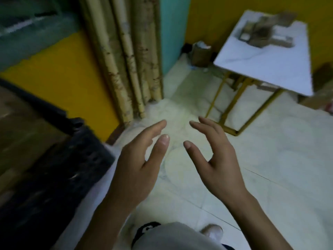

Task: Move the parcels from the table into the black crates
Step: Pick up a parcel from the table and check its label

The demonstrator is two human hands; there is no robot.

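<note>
A black crate (59,165) stands at the left with brown parcels (23,127) inside it, blurred. At the far right, a white marble-top table (266,64) carries several brown cardboard parcels (264,31). My left hand (142,163) and my right hand (214,156) hover side by side over the floor in the middle of the view. Both have relaxed, spread fingers and hold nothing. They are apart from the crate and from the table.
Pale tiled floor (270,168) spreads between crate and table. A beige patterned curtain (126,56) hangs against the yellow wall. A small brown bin (201,54) stands in the corner. The table has thin yellow legs (232,107). More cardboard (322,89) lies at the right edge.
</note>
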